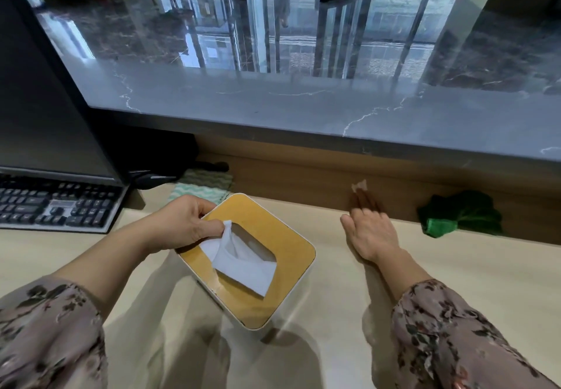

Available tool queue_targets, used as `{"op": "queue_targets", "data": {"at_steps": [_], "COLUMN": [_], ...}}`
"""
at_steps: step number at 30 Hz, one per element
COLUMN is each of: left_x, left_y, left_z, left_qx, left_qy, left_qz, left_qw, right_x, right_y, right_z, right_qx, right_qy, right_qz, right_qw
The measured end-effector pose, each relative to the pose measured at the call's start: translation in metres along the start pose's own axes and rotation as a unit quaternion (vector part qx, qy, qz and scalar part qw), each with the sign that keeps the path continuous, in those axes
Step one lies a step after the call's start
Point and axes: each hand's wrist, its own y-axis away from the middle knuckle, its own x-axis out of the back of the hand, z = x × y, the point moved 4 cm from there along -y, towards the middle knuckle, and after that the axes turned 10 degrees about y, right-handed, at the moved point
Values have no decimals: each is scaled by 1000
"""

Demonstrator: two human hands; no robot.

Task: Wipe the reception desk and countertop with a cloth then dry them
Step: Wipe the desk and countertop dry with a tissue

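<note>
My left hand (185, 224) pinches a white tissue (243, 264) that sticks out of the slot of a tissue box (285, 243) with a wooden lid, standing on the pale desk (334, 343). My right hand (368, 227) lies flat on the desk with straight fingers pointing at the wooden back panel; a small scrap of paper (359, 185) sits just past its fingertips. A crumpled green cloth (458, 215) lies against the panel at the right. A striped green-and-white cloth (200, 188) lies behind the box. The grey marble countertop (303, 106) runs above.
A black keyboard (57, 206) and a dark monitor (39, 115) stand at the left. A black object (154, 177) lies by the monitor base. Beyond the countertop is a glossy lobby floor.
</note>
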Motion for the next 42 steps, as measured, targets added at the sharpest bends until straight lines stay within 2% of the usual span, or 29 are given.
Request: {"op": "queue_targets", "data": {"at_steps": [4,8,12,17,22,27,32,37,42], "left_x": [-3,-7,-14,-25,-38,-50,-54,-60,-66], "left_y": [1,0,-3,-1,8,17,31,58,93], "left_z": [-6,-17,-28,-36,-40,-44,-43,-27,-17], "left_qx": [11,11,9,20,52,75,84,42,-46], "left_qy": [-3,1,26,42,47,74,101,54,91], "left_qz": [37,74,124,211,262,266,214,229,291], "left_qw": [999,997,992,976,962,958,968,971,951], "right_x": [-10,-16,-19,-28,-41,-39,-29,-10,1], "right_y": [29,48,81,123,155,182,190,204,222], "right_z": [53,45,8,-23,-40,-54,-58,-67,-77], "right_qx": [-49,-61,-4,67,99,105,89,73,61], "right_qy": [39,-8,-55,-61,-76,-69,-86,-83,-98], "right_qz": [23,34,13,3,34,28,-17,-71,-72], "right_qw": [998,997,998,996,992,992,992,991,991]}}
